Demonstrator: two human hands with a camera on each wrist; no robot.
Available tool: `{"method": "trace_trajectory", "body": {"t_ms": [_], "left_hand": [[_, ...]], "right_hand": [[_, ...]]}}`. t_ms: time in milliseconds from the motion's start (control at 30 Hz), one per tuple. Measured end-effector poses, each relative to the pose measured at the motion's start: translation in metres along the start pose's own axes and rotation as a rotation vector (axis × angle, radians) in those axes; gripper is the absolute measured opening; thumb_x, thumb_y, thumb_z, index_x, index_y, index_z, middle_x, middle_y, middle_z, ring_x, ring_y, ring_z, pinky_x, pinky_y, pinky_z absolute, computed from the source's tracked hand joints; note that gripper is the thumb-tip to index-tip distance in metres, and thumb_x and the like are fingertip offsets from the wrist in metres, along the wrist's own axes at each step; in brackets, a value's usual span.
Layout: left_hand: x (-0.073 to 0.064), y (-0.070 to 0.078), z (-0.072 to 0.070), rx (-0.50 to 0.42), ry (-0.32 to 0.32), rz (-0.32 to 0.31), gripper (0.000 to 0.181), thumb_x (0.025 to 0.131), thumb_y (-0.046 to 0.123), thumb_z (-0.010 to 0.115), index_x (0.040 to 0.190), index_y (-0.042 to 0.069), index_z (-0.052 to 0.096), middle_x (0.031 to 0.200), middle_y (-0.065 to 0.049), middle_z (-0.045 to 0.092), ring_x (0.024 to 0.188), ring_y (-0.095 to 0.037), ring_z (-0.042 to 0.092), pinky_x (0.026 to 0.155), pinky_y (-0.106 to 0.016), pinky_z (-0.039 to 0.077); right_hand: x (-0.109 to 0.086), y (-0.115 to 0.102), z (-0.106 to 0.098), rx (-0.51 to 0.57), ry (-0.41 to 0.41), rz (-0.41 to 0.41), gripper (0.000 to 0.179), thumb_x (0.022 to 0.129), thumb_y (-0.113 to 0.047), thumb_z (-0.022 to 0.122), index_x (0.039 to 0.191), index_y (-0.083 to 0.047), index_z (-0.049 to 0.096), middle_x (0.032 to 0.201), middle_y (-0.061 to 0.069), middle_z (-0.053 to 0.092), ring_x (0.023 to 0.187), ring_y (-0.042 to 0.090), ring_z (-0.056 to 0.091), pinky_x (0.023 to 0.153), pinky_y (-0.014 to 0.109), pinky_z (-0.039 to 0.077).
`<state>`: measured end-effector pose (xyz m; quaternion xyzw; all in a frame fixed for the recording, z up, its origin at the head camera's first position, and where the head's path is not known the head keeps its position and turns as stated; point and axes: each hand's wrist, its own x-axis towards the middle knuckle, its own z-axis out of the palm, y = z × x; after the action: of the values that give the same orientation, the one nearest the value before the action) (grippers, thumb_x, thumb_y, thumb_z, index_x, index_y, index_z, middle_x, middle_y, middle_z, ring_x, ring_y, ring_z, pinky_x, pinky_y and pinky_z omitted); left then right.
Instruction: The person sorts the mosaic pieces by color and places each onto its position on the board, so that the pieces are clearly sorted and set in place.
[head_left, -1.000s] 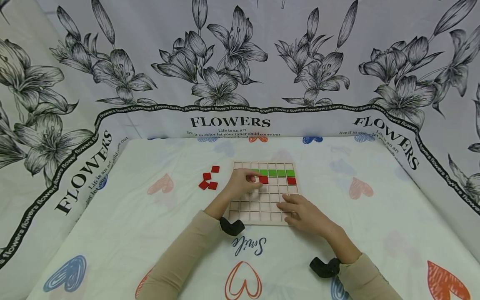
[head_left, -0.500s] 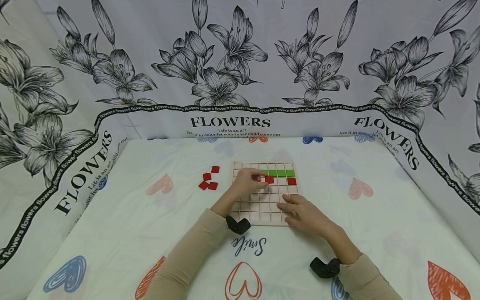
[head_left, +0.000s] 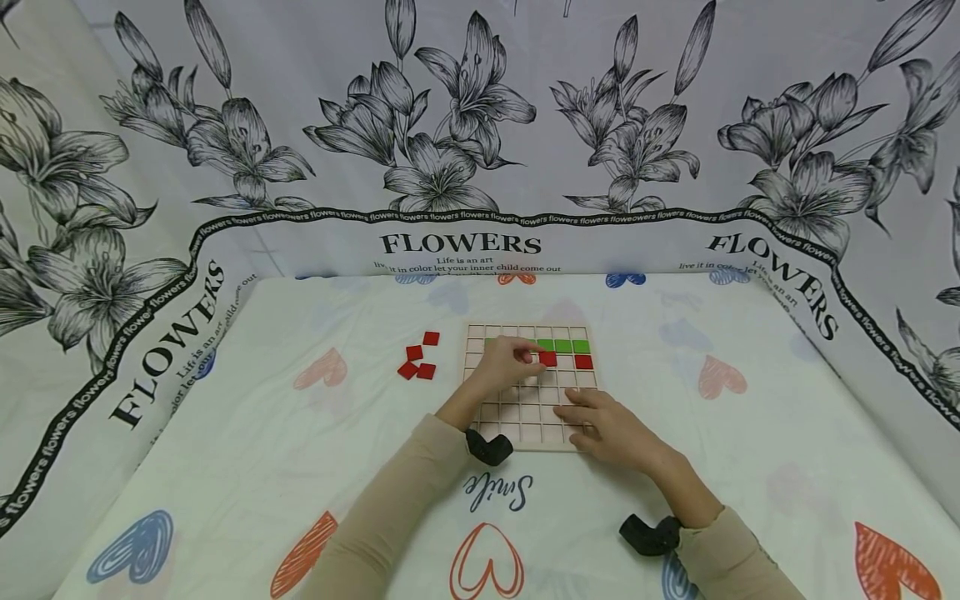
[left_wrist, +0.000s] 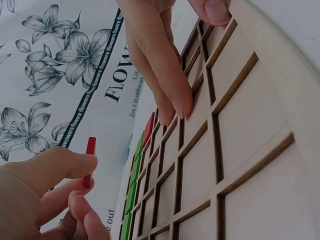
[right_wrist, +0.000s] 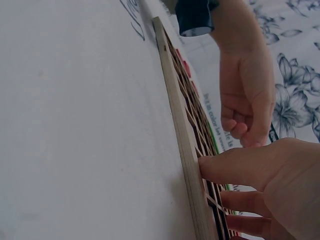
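Between thumb and fingertips my left hand [head_left: 498,365] pinches a small red square tile [head_left: 548,359] over the upper part of a wooden grid board [head_left: 528,412]. In the left wrist view that tile [left_wrist: 90,155] stands on edge, apart from the grid. My right hand [head_left: 617,431] rests on the board's near right corner, fingers spread; the right wrist view has its thumb [right_wrist: 212,167] at the board's edge. A row of green tiles [head_left: 563,346] fills part of the second row, partly hidden by my left hand. Below its right end lies another red tile [head_left: 583,362].
Several loose red tiles [head_left: 415,353] lie on the cloth left of the board. A white cloth [head_left: 225,467] with printed hearts covers the table, and a flower-printed curtain [head_left: 480,167] stands behind and at the sides. Each wrist wears a black device [head_left: 649,535].
My left hand has moved right across the board with the red tile, past the left part of the green row. My right hand stays in place. The loose tiles have not moved.
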<state>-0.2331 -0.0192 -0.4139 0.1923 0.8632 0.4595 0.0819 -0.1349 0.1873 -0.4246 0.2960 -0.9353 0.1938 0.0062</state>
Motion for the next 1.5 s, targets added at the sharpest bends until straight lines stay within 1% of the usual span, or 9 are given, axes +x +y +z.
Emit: {"method": "trace_trajectory", "body": {"t_ms": [133, 400, 567, 933, 1100, 1300, 1500], "left_hand": [[0.002, 0.001, 0.003, 0.004, 0.000, -0.011, 0.030, 0.085, 0.015, 0.072, 0.113, 0.005, 0.071, 0.081, -0.007, 0.061, 0.066, -0.009, 0.045, 0.057, -0.017, 0.036], [0.009, 0.002, 0.008, 0.006, -0.002, -0.039, 0.029, 0.086, 0.016, 0.071, 0.112, 0.005, 0.071, 0.076, -0.002, 0.056, 0.067, -0.010, 0.044, 0.057, -0.018, 0.035], [0.015, 0.000, 0.014, 0.044, -0.005, -0.036, 0.028, 0.085, 0.017, 0.072, 0.110, 0.005, 0.072, 0.077, -0.003, 0.059, 0.066, -0.009, 0.044, 0.059, -0.016, 0.035], [0.020, 0.003, 0.020, 0.032, -0.027, -0.061, 0.029, 0.085, 0.016, 0.072, 0.112, 0.004, 0.071, 0.075, -0.001, 0.058, 0.065, -0.009, 0.044, 0.059, -0.016, 0.034], [0.022, 0.004, 0.022, 0.056, -0.029, -0.052, 0.030, 0.085, 0.016, 0.072, 0.112, 0.004, 0.071, 0.074, 0.000, 0.057, 0.064, -0.008, 0.044, 0.059, -0.016, 0.034], [0.026, 0.003, 0.025, 0.080, -0.032, -0.038, 0.030, 0.083, 0.017, 0.074, 0.111, 0.005, 0.072, 0.068, 0.005, 0.052, 0.060, -0.007, 0.042, 0.058, -0.016, 0.033], [0.029, 0.004, 0.027, 0.106, -0.022, -0.035, 0.029, 0.082, 0.014, 0.074, 0.109, 0.005, 0.072, 0.066, 0.005, 0.051, 0.059, -0.007, 0.041, 0.058, -0.016, 0.032]], "right_hand": [[0.000, 0.000, 0.001, 0.005, 0.003, 0.000, 0.039, 0.085, -0.011, 0.068, 0.124, -0.009, 0.066, 0.136, 0.021, 0.057, 0.127, 0.041, 0.051, 0.102, 0.053, 0.044], [0.001, 0.001, 0.002, 0.001, 0.009, 0.000, 0.039, 0.085, -0.012, 0.069, 0.124, -0.008, 0.066, 0.136, 0.021, 0.056, 0.127, 0.041, 0.051, 0.102, 0.053, 0.044], [0.001, 0.001, 0.001, -0.006, 0.003, -0.001, 0.039, 0.085, -0.012, 0.069, 0.124, -0.009, 0.066, 0.136, 0.021, 0.057, 0.127, 0.041, 0.051, 0.102, 0.053, 0.044], [0.001, 0.002, 0.000, -0.006, 0.002, -0.014, 0.039, 0.085, -0.012, 0.068, 0.124, -0.009, 0.066, 0.135, 0.021, 0.058, 0.126, 0.041, 0.052, 0.102, 0.052, 0.044], [0.001, 0.002, 0.002, -0.002, 0.009, -0.019, 0.039, 0.084, -0.011, 0.069, 0.123, -0.008, 0.066, 0.135, 0.022, 0.058, 0.126, 0.041, 0.052, 0.101, 0.053, 0.045], [0.001, 0.002, 0.003, 0.011, 0.002, -0.008, 0.039, 0.085, -0.012, 0.069, 0.123, -0.008, 0.066, 0.136, 0.022, 0.057, 0.127, 0.041, 0.051, 0.102, 0.053, 0.044], [0.000, 0.002, 0.001, 0.011, 0.008, -0.020, 0.038, 0.085, -0.011, 0.069, 0.123, -0.008, 0.066, 0.135, 0.022, 0.057, 0.126, 0.042, 0.052, 0.101, 0.054, 0.045]]}}
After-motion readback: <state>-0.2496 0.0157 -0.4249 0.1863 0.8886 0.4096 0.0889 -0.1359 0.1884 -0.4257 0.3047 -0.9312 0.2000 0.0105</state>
